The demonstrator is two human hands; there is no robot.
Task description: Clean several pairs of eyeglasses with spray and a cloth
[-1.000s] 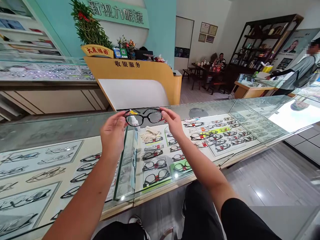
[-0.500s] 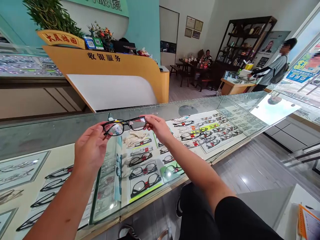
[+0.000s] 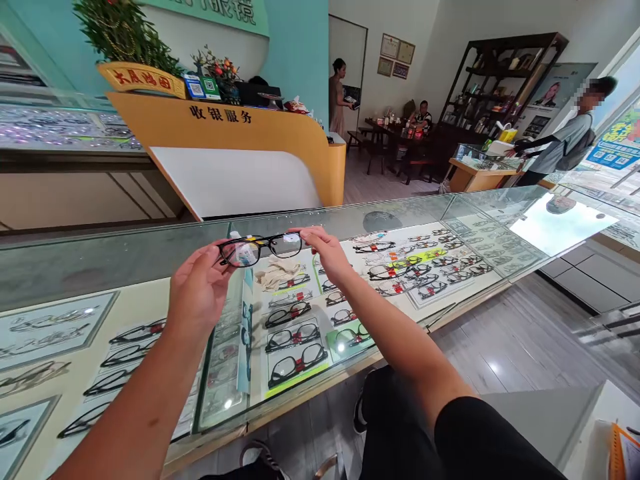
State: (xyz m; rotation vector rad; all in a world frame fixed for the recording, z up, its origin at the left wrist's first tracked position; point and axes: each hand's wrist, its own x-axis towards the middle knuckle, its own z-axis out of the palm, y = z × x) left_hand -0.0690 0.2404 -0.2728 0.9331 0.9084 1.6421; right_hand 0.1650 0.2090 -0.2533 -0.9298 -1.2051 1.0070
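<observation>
Black-framed eyeglasses [image 3: 265, 248] are held up level above a glass display counter [image 3: 165, 267], with the lenses facing me. My left hand [image 3: 203, 283] pinches their left end between thumb and fingers. At the right end, my right hand [image 3: 326, 252] grips the frame with its fingertips. Through the left lens shows something white, perhaps a small bottle on the counter behind. A crumpled beige cloth [image 3: 281, 273] lies just below and beyond the glasses. Under the glass, rows of spectacles [image 3: 297, 365] rest on white and green cards.
Beyond the counter stands a yellow and white cashier desk [image 3: 240, 173]. One person [image 3: 339, 97] is by the back doorway, another sits at a dark table [image 3: 395, 137], and a third [image 3: 570, 137] stands at the right. A white surface with an orange notebook [image 3: 623, 453] is at lower right.
The view has shifted slightly, so the counter and hands sit further right in the picture. A person has appeared by the back doorway. Both hands keep hold of the eyeglasses.
</observation>
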